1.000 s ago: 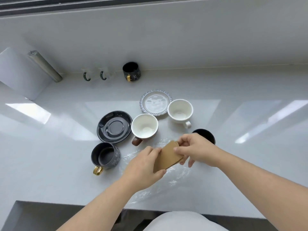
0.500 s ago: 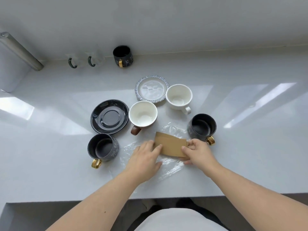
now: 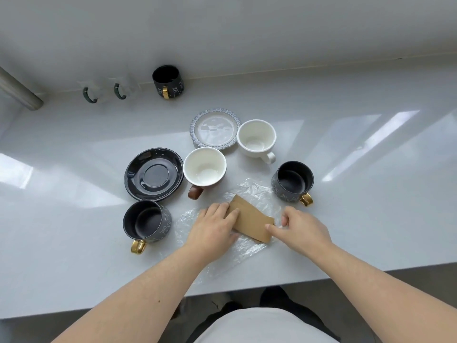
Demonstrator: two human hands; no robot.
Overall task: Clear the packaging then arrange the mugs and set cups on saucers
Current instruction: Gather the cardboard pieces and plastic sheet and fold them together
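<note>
Head view: near the table's [image 3: 74, 243] front edge a brown cardboard piece [image 3: 249, 220] lies on clear plastic wrap [image 3: 249, 246]; the left hand [image 3: 210, 231] presses its left end, fingers together and flat; the right hand [image 3: 301, 230] pinches its right corner; cups and saucers stand behind, toward the back edge.

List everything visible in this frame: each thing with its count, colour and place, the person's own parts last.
Dark mugs with gold handles: three, near left, right, back wall.
White cups: two, centre; one brown-handled.
Black saucer: one, left of centre.
Blue-rimmed saucer: one, white, behind the cups.
Clear mugs with green handles: two, back left.
Cardboard piece: one, brown, on the plastic.
Plastic wrap: one, clear, front centre.
Counter: white.
Left hand, right hand: on the cardboard's ends.
</note>
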